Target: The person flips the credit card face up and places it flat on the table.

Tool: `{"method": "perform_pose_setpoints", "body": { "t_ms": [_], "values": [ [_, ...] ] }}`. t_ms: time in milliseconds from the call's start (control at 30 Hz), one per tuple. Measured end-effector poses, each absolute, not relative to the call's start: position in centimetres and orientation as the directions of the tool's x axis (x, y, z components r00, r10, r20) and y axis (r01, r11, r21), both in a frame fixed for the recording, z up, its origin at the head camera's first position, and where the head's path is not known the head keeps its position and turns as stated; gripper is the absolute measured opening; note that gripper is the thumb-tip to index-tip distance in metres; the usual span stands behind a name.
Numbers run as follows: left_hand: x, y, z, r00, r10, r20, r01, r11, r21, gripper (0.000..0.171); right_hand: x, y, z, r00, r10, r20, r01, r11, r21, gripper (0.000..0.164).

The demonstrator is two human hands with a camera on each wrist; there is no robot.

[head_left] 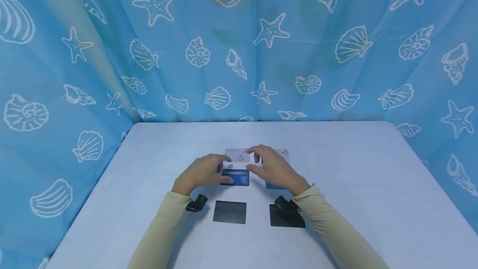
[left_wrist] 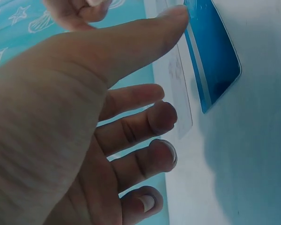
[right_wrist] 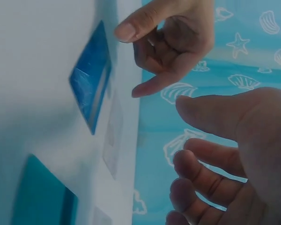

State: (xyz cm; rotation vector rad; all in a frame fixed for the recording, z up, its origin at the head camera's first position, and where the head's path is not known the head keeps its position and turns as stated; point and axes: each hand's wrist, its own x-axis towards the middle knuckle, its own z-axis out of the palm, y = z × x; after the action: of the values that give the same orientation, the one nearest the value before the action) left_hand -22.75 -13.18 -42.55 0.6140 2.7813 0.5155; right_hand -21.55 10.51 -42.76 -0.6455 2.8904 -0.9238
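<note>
My left hand (head_left: 203, 171) hovers over the table, its thumb in front of a blue card (head_left: 239, 178) with a pale stripe. Its fingers bend loosely around nothing in the left wrist view. To the right, my right hand (head_left: 274, 168) is also raised, fingers loosely curved and holding nothing in the right wrist view. Behind the blue card lies a pale pinkish card (head_left: 236, 153) with a small print. Another pale card (head_left: 284, 153) is partly hidden by the right hand. Beneath that hand a teal card (right_wrist: 40, 197) shows in part.
Nearer me lie two dark cards, a left one (head_left: 229, 212) and a right one (head_left: 284, 218) partly covered by a black wrist device (head_left: 285, 204). All rest on a white table (head_left: 168, 136). A blue shell-patterned curtain (head_left: 224, 24) hangs behind and beside it.
</note>
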Motion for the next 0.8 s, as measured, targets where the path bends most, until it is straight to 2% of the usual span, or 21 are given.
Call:
{"method": "perform_pose_setpoints", "body": {
  "t_ms": [400,800],
  "values": [
    [-22.9,-13.4,-42.9,-0.873,0.430,-0.230,0.335,0.871,0.359,0.066,-21.6,9.5,-44.6,-0.915,-0.401,-0.054,-0.310,0.781,-0.543,0.054],
    [-23.1,-13.8,-43.1,-0.876,0.397,-0.275,0.294,0.890,0.349,0.057,-21.6,9.4,-45.4,-0.901,-0.423,-0.094,-0.329,0.810,-0.486,0.056]
  ]
}}
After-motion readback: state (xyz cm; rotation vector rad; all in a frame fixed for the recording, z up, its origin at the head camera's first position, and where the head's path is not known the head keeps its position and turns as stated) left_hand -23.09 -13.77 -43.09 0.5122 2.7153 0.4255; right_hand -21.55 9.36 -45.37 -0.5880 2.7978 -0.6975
